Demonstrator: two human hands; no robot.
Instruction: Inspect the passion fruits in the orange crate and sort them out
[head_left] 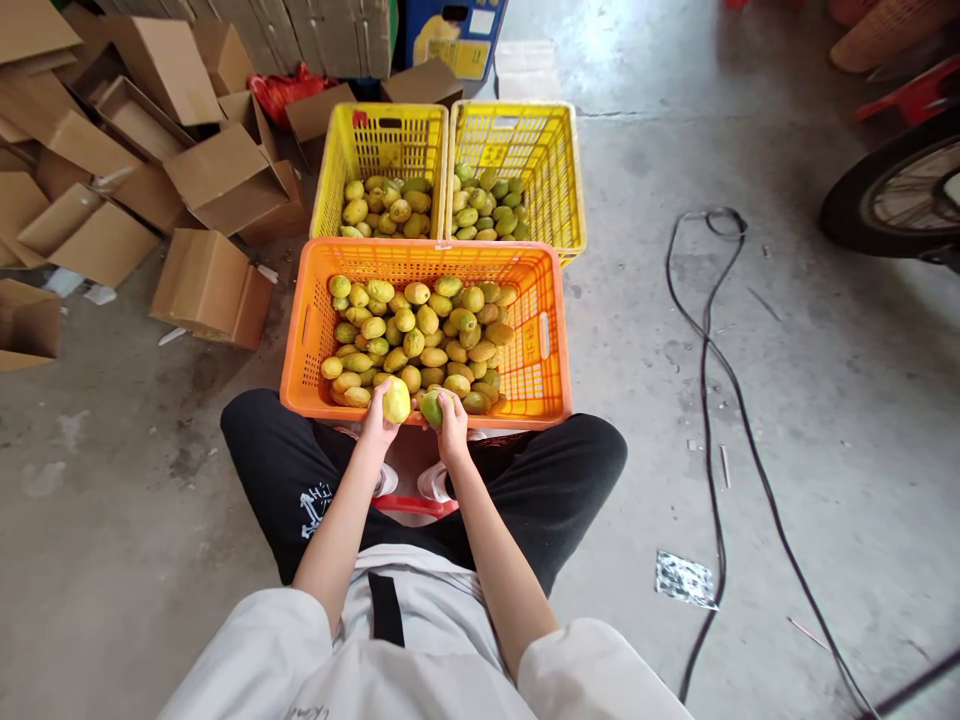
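Over the near rim of a large orange plastic crate (551,330), my left hand (377,415) is closed around a pale yellow oval fruit (397,401). Beside it, my right hand (452,422) grips a greener fruit (430,408). The two fruits are held close together. Many similar yellow-green oval fruits (427,320) lie heaped in the orange crate below; their exact kind is unclear. Behind it stand two yellow crates side by side. The left yellow crate (324,180) contains mostly yellowish fruits (386,207), and the right yellow crate (574,190) holds greener ones (487,207).
Cardboard boxes (210,180) are piled at the left, with a red plastic bag (289,92) behind them. A black cable (709,340) loops across the concrete floor at the right, near a silvery packet (684,578). A motorcycle wheel (896,200) stands at the far right.
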